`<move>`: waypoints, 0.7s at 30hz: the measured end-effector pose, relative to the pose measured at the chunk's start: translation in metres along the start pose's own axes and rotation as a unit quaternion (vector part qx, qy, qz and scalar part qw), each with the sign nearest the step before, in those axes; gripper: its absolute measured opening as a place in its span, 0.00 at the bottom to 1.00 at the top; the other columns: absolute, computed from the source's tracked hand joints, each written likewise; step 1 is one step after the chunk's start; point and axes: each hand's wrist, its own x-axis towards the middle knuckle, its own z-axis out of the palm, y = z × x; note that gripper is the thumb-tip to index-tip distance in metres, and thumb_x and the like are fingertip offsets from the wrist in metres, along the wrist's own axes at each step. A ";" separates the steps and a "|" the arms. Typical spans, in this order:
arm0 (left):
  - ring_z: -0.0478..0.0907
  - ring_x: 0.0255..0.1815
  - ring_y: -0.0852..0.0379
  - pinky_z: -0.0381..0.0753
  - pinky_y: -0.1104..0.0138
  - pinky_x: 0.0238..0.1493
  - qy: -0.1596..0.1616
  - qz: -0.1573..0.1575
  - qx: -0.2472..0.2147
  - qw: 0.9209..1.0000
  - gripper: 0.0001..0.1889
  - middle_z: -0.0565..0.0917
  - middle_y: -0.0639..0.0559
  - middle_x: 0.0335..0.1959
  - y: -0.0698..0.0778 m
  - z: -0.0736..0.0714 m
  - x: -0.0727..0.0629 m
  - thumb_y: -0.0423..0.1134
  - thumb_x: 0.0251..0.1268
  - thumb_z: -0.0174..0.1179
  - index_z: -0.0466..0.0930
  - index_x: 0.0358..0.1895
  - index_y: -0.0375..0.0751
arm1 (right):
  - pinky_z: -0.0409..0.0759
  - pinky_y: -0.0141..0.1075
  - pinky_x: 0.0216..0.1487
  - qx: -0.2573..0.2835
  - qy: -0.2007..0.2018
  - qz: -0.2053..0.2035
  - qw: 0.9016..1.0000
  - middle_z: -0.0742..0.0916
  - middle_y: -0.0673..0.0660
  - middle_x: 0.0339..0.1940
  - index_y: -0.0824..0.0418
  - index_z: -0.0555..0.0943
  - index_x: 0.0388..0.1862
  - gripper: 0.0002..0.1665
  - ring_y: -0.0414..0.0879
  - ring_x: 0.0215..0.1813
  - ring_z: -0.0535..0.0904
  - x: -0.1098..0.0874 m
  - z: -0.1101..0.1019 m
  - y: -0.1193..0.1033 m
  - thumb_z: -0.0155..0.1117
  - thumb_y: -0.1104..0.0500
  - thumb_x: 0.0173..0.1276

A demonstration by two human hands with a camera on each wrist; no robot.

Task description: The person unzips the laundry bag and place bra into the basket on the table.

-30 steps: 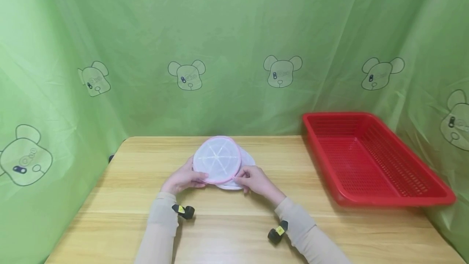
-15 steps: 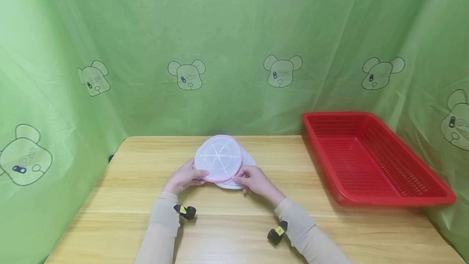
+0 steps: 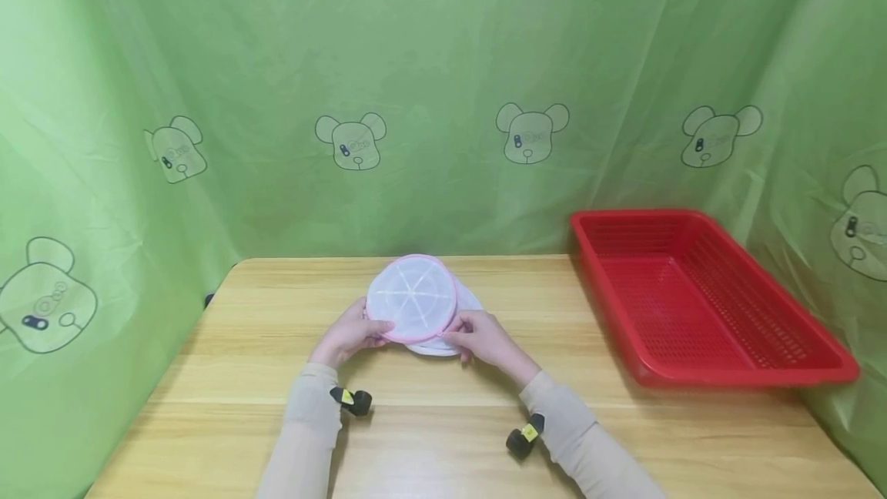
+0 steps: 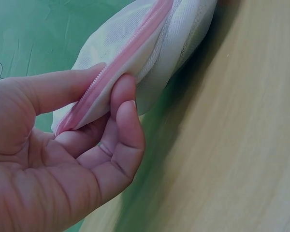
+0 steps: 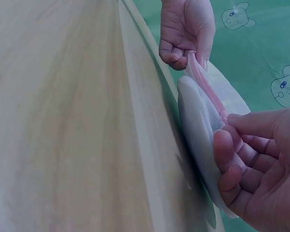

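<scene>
A round white mesh laundry bag (image 3: 410,295) with a pink zip edge is held at the back middle of the table, its round top tilted up and its lower layer (image 3: 470,300) showing at the right. My left hand (image 3: 349,332) pinches the near left rim between thumb and fingers. In the left wrist view, the pink zip (image 4: 130,50) runs past the thumb, its teeth meshed there. At the near right rim my right hand (image 3: 483,341) pinches the zip's edge. The right wrist view has the zip (image 5: 208,89) stretched between both hands; any pull tab is hidden by fingers.
A large red plastic basket (image 3: 682,314) stands at the right of the wooden table (image 3: 443,437). Green curtains (image 3: 430,45) with bear-head prints surround the back and sides. A black wrist camera (image 3: 356,403) is strapped to the left sleeve, another (image 3: 521,441) to the right.
The bag's top and my left hand have shifted very slightly up and to the right. My right hand keeps its pinch at the zip with almost no movement.
</scene>
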 end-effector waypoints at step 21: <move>0.79 0.28 0.57 0.83 0.70 0.33 -0.009 0.007 0.000 1.000 0.34 0.81 0.48 0.36 0.002 -0.001 -0.003 0.26 0.58 0.61 0.58 0.68 0.31 | 0.70 0.28 0.17 -0.001 -0.001 -0.001 1.000 0.78 0.50 0.17 0.62 0.80 0.30 0.08 0.45 0.18 0.77 -0.001 -0.005 -0.003 0.68 0.59 0.64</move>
